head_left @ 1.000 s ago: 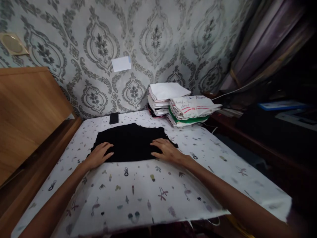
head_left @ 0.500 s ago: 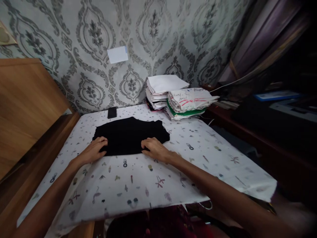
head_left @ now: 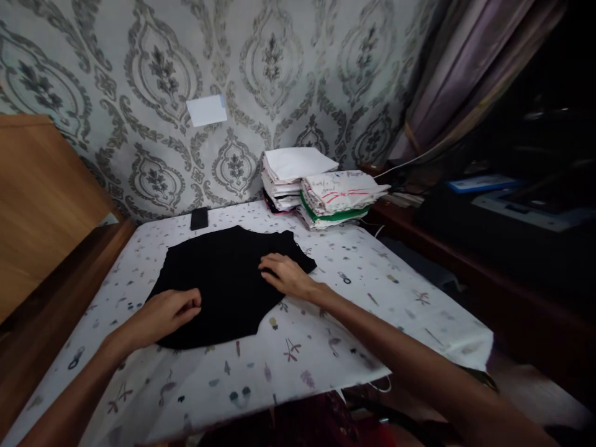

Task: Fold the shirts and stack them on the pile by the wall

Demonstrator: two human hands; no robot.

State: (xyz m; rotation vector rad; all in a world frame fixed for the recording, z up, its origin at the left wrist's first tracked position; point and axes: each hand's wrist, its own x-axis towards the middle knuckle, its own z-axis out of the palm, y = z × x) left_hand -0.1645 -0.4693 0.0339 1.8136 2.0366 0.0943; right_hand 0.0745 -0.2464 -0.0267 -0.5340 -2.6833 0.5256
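Note:
A black garment (head_left: 228, 267) lies spread on a white patterned cloth (head_left: 316, 347); its exact kind does not show. Over its near left part rests my left hand (head_left: 174, 310), fingers curled in, and whether any fabric is pinched there is hidden. On the right part of the garment lies my right hand (head_left: 285, 273), its fingers stretched forward and touching the black fabric. The garment's near edge curves below my left hand.
Folded white cloths (head_left: 298, 162) are stacked at the back against the wall. Beside them is another pile with a marked white cloth (head_left: 342, 189) on top. A black phone-like slab (head_left: 199, 218) lies near the wall. A wooden board (head_left: 41, 205) stands at left.
The garment's near part has opened out toward me, so it covers more of the table. My left hand has come nearer; both hands have left the former near edge. The view has shifted slightly.

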